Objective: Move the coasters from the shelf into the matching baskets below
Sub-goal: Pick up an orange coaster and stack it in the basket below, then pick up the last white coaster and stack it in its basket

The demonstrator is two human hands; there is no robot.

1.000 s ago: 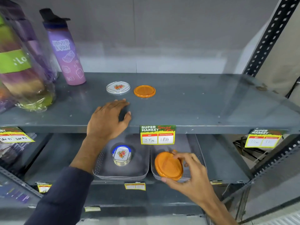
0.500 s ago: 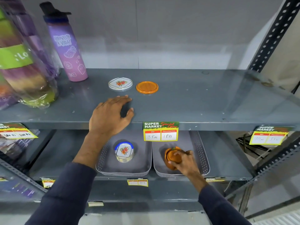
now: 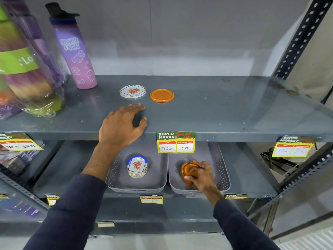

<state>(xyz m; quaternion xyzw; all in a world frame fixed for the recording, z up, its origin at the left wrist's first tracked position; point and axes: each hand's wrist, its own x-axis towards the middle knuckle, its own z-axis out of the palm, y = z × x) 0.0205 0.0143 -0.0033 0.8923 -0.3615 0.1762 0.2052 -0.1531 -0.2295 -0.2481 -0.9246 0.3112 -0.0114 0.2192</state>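
Note:
On the grey shelf (image 3: 216, 109) lie a white floral coaster (image 3: 132, 91) and an orange coaster (image 3: 161, 95), side by side. Below stand two grey baskets. The left basket (image 3: 117, 179) holds a stack of floral coasters (image 3: 137, 167). Inside the right basket (image 3: 222, 170), my right hand (image 3: 201, 175) grips an orange coaster on top of the orange stack (image 3: 187, 171). My left hand (image 3: 122, 126) rests flat on the shelf's front edge, fingers apart, holding nothing, a short way in front of the floral coaster.
A purple water bottle (image 3: 74, 49) and wrapped bottles (image 3: 27, 73) stand at the shelf's left. Price tags (image 3: 176, 142) hang from the shelf's front edge. A perforated black upright (image 3: 299, 38) borders the right side.
My right hand carried the orange coaster from in front of the basket down into the right basket onto the orange stack. My left hand stayed on the shelf edge.

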